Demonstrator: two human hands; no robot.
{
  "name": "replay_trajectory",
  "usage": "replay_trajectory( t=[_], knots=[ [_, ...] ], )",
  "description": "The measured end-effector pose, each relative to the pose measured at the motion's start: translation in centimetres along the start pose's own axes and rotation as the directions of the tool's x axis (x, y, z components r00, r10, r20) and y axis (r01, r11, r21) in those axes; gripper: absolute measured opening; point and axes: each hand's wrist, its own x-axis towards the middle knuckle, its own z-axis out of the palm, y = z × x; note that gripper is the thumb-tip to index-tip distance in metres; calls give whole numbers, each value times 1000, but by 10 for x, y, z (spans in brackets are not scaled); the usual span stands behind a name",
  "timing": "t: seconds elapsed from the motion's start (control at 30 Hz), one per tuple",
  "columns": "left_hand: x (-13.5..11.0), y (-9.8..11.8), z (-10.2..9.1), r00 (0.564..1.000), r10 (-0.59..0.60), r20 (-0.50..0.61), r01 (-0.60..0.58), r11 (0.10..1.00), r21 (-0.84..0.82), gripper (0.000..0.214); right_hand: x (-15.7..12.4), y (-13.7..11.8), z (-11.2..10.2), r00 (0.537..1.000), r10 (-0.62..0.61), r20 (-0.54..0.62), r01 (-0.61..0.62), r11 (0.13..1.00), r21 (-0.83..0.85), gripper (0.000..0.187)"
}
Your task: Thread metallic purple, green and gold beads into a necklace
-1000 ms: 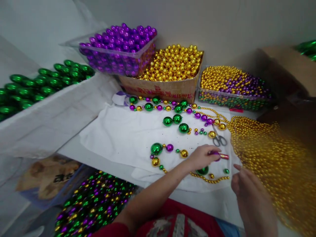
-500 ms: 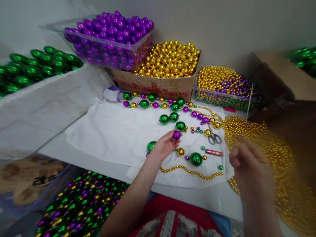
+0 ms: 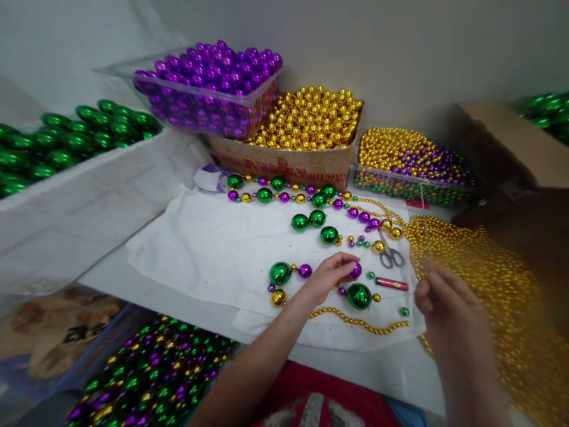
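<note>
My left hand (image 3: 331,274) is low over the white cloth (image 3: 208,249), its fingertips pinched on a purple bead (image 3: 355,270). Just below it lie a big green ball (image 3: 358,296) and a thin gold bead strand (image 3: 362,323). To its left sit a green ball (image 3: 280,273), a purple bead (image 3: 304,271) and a gold bead (image 3: 278,297). My right hand (image 3: 448,308) hangs blurred at the right, fingers pinched together on something thin that I cannot make out. A red tool (image 3: 391,284) and scissors (image 3: 390,254) lie between the hands.
Bins at the back hold purple balls (image 3: 213,83), gold balls (image 3: 306,115) and small mixed beads (image 3: 411,157). Green balls (image 3: 66,139) fill a box on the left. A heap of gold strands (image 3: 489,284) lies right, mixed necklaces (image 3: 151,373) below left. A finished strand (image 3: 306,193) crosses the cloth's far edge.
My left hand, holding the purple bead, moved right and down toward the big green ball. My right hand stayed at the right, still pinched. The camera shifted slightly.
</note>
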Motion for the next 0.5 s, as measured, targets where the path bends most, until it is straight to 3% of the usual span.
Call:
replay_trajectory(
  t=[0.17,0.3,0.4,0.5],
  knots=[
    [-2,4,-12,997,70,-29,-60,964,260,23,-1,-11,1,1000,14,-12,-14,1000,-12,28],
    [-9,7,-26,988,134,-76,-97,923,372,24,-3,-13,4,999,-5,-40,2,997,-71,25],
    [-19,10,-24,981,142,-135,-99,953,285,24,-10,-6,1,1000,20,12,-18,992,-123,26],
    [-24,9,-14,984,82,-159,-70,994,79,29,-16,10,-10,992,99,82,-79,973,-218,30]
  ],
)
